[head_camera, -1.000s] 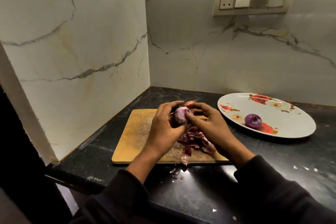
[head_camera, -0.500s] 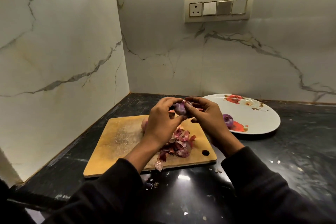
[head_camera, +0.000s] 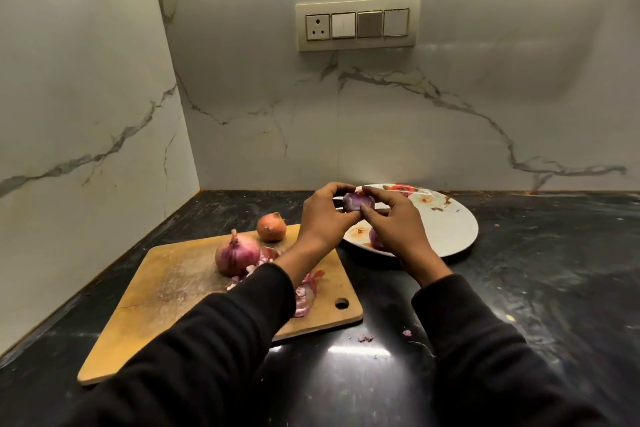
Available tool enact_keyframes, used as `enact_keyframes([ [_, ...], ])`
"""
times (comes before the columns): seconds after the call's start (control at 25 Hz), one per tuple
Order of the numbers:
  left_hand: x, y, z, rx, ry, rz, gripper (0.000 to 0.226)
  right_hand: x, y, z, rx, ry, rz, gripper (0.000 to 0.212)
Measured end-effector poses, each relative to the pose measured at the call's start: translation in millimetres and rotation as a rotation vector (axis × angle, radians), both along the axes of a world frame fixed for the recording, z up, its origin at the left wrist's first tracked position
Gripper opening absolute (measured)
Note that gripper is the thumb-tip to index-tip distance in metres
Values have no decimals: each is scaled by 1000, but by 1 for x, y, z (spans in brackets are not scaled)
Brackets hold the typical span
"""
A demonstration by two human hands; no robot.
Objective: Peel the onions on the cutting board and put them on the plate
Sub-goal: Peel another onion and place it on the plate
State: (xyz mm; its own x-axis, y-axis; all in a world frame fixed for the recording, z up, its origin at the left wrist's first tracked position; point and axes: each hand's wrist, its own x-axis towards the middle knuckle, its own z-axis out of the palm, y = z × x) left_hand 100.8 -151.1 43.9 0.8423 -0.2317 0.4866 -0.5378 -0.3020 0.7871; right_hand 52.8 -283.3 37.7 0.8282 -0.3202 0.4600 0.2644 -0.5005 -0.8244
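A peeled onion point(head_camera: 356, 201) is held above the plate point(head_camera: 446, 229) rim at 12 o'clock, pinched between the left hand point(head_camera: 323, 218) and right hand point(head_camera: 394, 225), both clamped on it. Two unpeeled onions point(head_camera: 237, 253) and skins point(head_camera: 304, 295) are seen on the board point(head_camera: 173, 288) at 9 o'clock on the bench point(head_camera: 536, 270); another onion point(head_camera: 375, 239) is partly hidden on the plate

Two unpeeled onions point(head_camera: 238, 253) crowd the cutting board's point(head_camera: 166, 291) far side; its near-left lies bare.

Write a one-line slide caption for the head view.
Both hands, left hand and right hand, hold a peeled onion above the plate; two unpeeled onions wait on the cutting board.
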Motion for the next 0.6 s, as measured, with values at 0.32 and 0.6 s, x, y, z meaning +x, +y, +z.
enact_keyframes([
  [0.32, 26, -20, -23, 248, -22, 92, 41, 18, -11, -19, -282, 243, -49, 41],
  [0.6, 26, -16, -34, 353, 29, 61, 45, 19, -11, -21, -446, 454, -47, 48],
])
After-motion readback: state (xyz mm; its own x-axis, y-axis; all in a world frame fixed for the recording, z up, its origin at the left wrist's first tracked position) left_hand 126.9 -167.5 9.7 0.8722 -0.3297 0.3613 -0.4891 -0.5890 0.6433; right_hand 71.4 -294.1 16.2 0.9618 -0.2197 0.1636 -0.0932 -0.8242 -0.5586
